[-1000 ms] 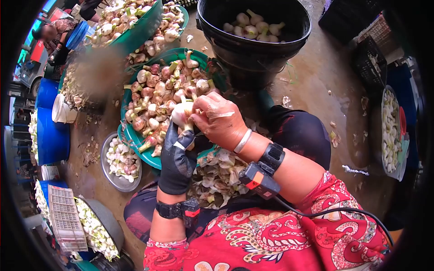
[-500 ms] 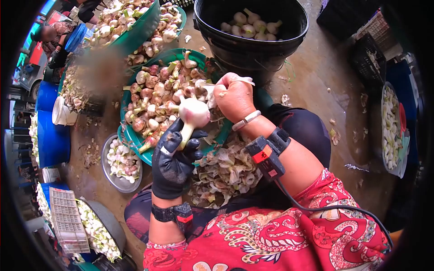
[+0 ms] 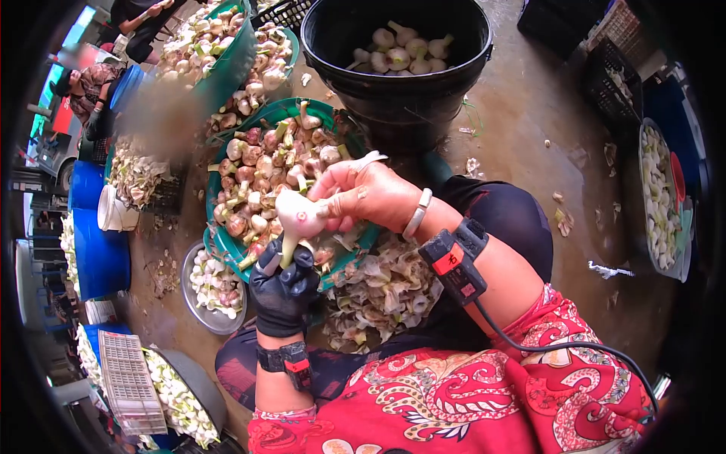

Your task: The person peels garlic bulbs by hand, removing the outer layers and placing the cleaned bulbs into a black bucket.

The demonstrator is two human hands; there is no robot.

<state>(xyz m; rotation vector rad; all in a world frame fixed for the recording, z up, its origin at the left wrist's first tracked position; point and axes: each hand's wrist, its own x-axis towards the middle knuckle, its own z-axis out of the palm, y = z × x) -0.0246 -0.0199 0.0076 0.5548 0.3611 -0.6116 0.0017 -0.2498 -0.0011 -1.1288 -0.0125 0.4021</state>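
A white garlic bulb (image 3: pixel 299 215) with a pinkish root end hangs over the green basin, its stem pointing down. My left hand (image 3: pixel 284 291), in a black glove, is closed around that stem. The thumb and fingers of my bare right hand (image 3: pixel 378 195) press on the bulb's right side; a pale scrap of skin (image 3: pixel 369 160) sticks to its knuckles. Below, the green basin (image 3: pixel 215 240) holds many unpeeled garlic bulbs (image 3: pixel 265 165). Peeled-off garlic skins (image 3: pixel 378 299) lie heaped between my legs.
A black bucket (image 3: pixel 401 98) with peeled bulbs stands behind the basin. To the left are a metal bowl (image 3: pixel 227 325) of garlic cloves, a white pail (image 3: pixel 117 210) and blue tubs (image 3: pixel 102 257). Another person (image 3: pixel 91 91) sits at upper left. A tub of garlic (image 3: pixel 656 197) stands far right.
My right hand has come down from pulling skin away and its fingers now touch the bulb. The bulb has turned, root end toward me, and shifted slightly left. The view has shifted a little.
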